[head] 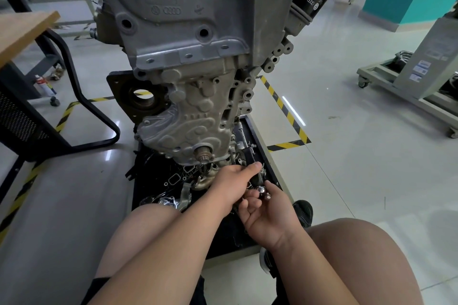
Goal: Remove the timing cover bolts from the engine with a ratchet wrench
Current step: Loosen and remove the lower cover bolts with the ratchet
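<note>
The grey engine (195,32) stands upright on a black tray (257,131), its lower timing cover (190,126) facing me. Low at the cover's right corner, my left hand (230,181) grips the black-handled ratchet wrench (249,158). My right hand (267,213) holds the wrench's chrome end (262,190) between fingers and thumb. The wrench's head and the bolt under it are hidden behind my hands and the engine's lower edge.
Loose gaskets and metal parts (178,181) lie in the tray below the engine. A wooden-topped table with black legs (24,30) stands at left. A wheeled grey stand (409,77) is at right. Yellow-black tape (285,111) marks the floor. My bare knees fill the foreground.
</note>
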`<action>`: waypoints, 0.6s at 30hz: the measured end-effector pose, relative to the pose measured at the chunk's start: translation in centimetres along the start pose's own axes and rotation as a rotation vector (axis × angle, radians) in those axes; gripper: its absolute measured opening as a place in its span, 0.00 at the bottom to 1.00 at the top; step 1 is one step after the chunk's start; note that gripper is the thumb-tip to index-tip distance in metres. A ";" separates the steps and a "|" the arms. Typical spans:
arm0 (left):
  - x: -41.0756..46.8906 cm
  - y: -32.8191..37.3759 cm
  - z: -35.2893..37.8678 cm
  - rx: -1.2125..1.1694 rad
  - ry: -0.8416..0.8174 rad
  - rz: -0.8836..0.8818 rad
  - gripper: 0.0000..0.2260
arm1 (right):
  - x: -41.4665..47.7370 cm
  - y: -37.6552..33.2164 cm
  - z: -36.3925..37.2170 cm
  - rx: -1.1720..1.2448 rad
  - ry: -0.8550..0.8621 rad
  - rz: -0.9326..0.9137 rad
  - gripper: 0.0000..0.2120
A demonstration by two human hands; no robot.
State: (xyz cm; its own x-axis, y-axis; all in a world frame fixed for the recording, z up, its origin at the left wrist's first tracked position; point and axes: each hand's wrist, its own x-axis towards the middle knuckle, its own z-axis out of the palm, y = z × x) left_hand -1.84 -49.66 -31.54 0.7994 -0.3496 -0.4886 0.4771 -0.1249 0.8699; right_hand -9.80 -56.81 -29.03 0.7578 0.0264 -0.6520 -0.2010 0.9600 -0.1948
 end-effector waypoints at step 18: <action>0.5 0.1 0.0 0.146 0.080 0.111 0.14 | 0.0 2.5 -1.8 -1.515 0.180 -0.879 0.27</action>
State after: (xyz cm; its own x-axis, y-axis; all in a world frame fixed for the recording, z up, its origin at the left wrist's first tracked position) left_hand -1.43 -49.87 -31.68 0.8734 -0.2948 -0.3876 0.3307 -0.2254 0.9164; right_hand -11.44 -54.95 -30.82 0.8980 -0.4385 -0.0346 -0.2347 -0.4113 -0.8808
